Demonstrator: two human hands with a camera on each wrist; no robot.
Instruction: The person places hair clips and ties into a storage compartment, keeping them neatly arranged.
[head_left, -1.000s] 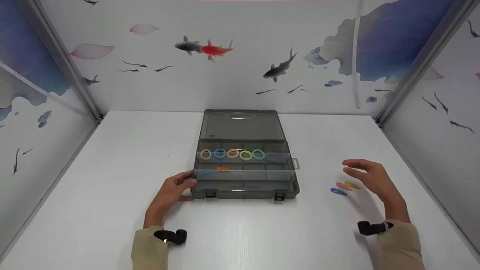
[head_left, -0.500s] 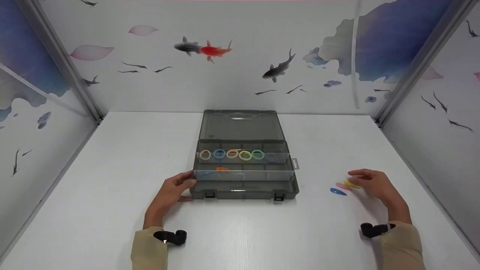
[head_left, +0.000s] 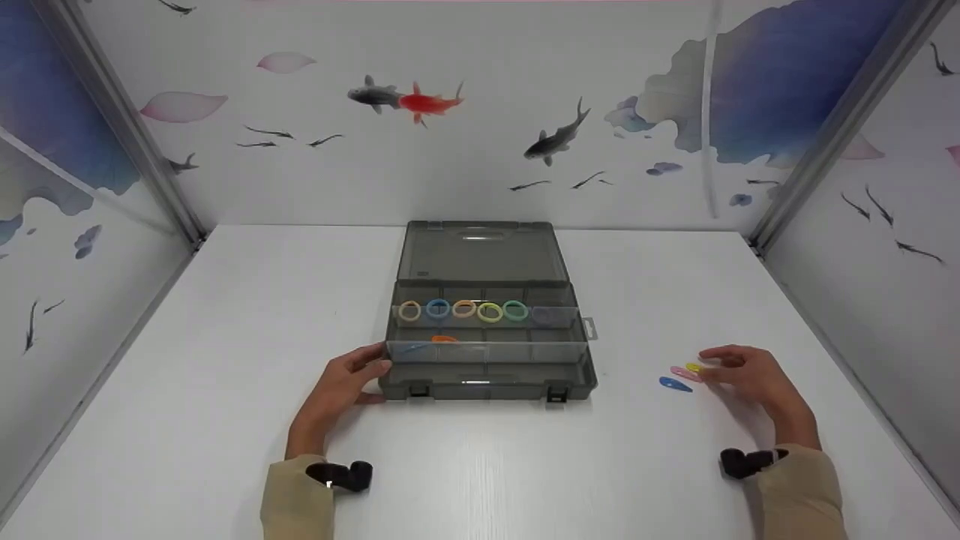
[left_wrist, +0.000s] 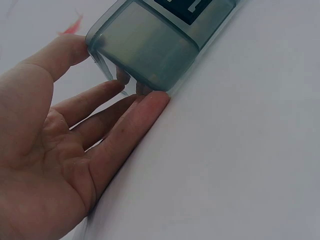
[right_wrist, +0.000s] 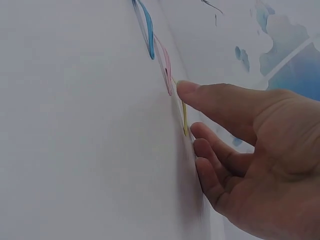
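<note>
Left hand (head_left: 341, 381) spread against box (head_left: 480, 392), frame centre; my right hand (head_left: 754, 379), thumb and fingers apart, at yellow clip (head_left: 693, 367), centre right; I'd best pinch it without nudging pink clip (head_left: 682, 372).

No text, brand, number or sign can be read in any view. On the lid (head_left: 484, 251) of the box (head_left: 487, 373), near its lower left corner, sits a small dark mark (head_left: 422, 274), too small to make out. On the dark latch (left_wrist: 181, 12) at the top of the left wrist view shows a pale angular shape (left_wrist: 196, 6); whether it is a letter or only part of the latch cannot be told.
</note>
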